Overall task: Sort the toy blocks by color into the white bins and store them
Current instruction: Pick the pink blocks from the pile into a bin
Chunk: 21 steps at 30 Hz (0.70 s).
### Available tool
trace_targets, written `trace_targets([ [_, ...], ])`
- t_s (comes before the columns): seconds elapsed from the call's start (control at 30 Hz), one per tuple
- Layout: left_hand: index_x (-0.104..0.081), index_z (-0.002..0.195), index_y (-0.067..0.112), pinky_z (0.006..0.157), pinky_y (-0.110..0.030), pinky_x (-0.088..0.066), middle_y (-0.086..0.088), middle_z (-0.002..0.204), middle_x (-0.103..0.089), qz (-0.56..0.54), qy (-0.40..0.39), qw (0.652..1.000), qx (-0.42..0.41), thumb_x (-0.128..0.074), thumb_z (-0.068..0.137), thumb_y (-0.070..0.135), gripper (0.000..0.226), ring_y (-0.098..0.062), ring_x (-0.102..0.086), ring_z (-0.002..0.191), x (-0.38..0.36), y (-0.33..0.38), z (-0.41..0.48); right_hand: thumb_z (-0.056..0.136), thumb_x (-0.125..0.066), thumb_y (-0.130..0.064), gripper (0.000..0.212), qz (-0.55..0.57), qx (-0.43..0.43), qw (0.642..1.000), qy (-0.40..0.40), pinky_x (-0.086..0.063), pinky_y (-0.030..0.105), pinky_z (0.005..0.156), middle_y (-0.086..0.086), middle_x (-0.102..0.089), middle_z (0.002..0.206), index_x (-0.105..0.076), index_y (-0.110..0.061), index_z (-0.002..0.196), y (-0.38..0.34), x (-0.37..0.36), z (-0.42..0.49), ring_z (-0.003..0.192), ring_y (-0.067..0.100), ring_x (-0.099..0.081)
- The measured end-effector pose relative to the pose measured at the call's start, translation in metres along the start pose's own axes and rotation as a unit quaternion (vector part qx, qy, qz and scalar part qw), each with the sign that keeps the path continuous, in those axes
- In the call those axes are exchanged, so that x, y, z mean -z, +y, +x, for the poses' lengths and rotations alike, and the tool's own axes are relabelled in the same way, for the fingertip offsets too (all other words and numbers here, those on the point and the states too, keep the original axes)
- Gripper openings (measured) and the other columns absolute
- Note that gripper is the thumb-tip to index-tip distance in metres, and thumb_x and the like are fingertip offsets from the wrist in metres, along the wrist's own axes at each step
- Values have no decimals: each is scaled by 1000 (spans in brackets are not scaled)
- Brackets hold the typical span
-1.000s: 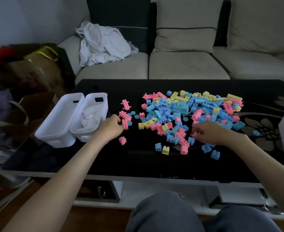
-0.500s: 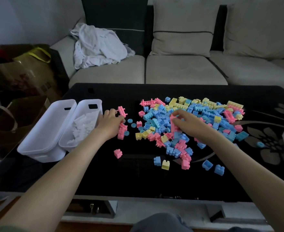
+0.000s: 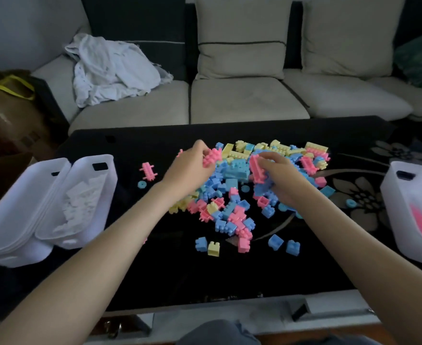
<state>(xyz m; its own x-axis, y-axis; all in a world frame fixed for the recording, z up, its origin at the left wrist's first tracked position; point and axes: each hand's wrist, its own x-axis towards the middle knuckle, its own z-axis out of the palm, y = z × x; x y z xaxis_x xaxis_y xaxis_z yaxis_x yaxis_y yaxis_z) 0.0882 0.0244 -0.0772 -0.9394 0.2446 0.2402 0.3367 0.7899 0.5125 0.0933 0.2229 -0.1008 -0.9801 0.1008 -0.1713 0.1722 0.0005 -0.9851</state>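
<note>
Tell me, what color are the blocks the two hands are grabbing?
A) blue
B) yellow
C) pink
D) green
C: the left hand pinches a pink block at its fingertips, and the right hand grips a long pink block.

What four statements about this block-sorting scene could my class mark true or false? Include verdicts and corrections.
1. The left hand holds pink blocks. True.
2. The right hand grips a yellow block. False: it grips a pink piece.
3. Pink shows inside the right bin. True.
4. The two left bins stand on the sofa. False: they stand side by side on the black table, near its left end.
</note>
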Motion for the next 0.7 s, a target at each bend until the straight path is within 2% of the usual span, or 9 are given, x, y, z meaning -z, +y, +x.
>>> trace_targets([
  [0.07, -45, 101, 16, 56, -23, -39, 2, 78, -55, -122, -46, 989, 67, -49, 95, 28, 13, -11, -51, 62, -21, 38, 4, 99, -47, -15, 23, 86, -32, 996, 19, -51, 30, 65, 10, -61, 90, -53, -6, 119, 0, 20, -2, 67, 16, -62],
  [0.1, -46, 94, 16, 57, -24, -39, 1, 73, -52, -199, -78, 969, 124, -47, 96, 28, 12, -12, -49, 61, -33, 54, 8, 99, -46, -15, 23, 111, -38, 993, 24, -51, 32, 68, 10, -61, 91, -53, -5, 118, 0, 27, -2, 69, 17, -61],
  [0.2, -48, 79, 15, 49, -21, -33, 1, 56, -38, -415, -158, 856, 265, -43, 99, 27, 24, -10, -36, 46, -70, 95, 22, 100, -43, -16, 21, 102, -36, 993, 43, -53, 37, 79, 9, -63, 95, -53, -13, 117, 4, 42, -6, 74, 20, -62],
  [0.27, -52, 72, 15, 40, -17, -29, 3, 49, -38, -462, -173, 817, 298, -49, 97, 34, 31, -8, -32, 40, -87, 116, 28, 99, -40, -19, 21, 41, -23, 996, 72, -54, 38, 77, 7, -64, 89, -53, -16, 115, 5, 50, -12, 74, 19, -62],
  [0.33, -52, 68, 17, 39, -16, -32, 4, 47, -40, -476, -192, 800, 309, -58, 91, 43, 36, -6, -34, 40, -99, 130, 30, 98, -39, -20, 22, 20, -9, 994, 108, -51, 34, 68, 6, -60, 82, -53, -14, 115, 6, 59, -15, 72, 17, -58],
  [0.4, -52, 67, 16, 36, -13, -30, 5, 44, -45, -486, -204, 790, 312, -64, 88, 38, 33, -4, -37, 37, -108, 138, 28, 97, -37, -19, 27, 22, 3, 990, 137, -44, 28, 62, 7, -58, 90, -51, -13, 119, 8, 70, -17, 77, 17, -55],
  [0.5, -54, 69, 16, 33, -10, -28, 5, 42, -49, -490, -208, 782, 324, -68, 87, 25, 25, -2, -40, 33, -116, 144, 25, 98, -35, -29, 32, -30, 36, 985, 166, -45, 33, 77, 4, -57, 99, -49, -15, 123, 13, 78, -20, 95, 21, -56],
  [0.57, -54, 70, 16, 33, -10, -27, 5, 39, -48, -481, -203, 784, 335, -65, 89, 21, 23, -1, -39, 30, -115, 148, 25, 99, -32, -32, 34, -81, 80, 978, 177, -42, 35, 77, -1, -53, 87, -44, -13, 125, 14, 78, -25, 87, 17, -54],
  [0.7, -55, 68, 14, 33, -11, -27, 5, 40, -47, -471, -169, 791, 351, -61, 90, 17, 23, -3, -34, 38, -114, 149, 24, 98, -30, -27, 38, -116, 152, 956, 221, -35, 31, 57, -2, -53, 73, -33, -12, 133, 15, 76, -26, 67, 10, -50],
])
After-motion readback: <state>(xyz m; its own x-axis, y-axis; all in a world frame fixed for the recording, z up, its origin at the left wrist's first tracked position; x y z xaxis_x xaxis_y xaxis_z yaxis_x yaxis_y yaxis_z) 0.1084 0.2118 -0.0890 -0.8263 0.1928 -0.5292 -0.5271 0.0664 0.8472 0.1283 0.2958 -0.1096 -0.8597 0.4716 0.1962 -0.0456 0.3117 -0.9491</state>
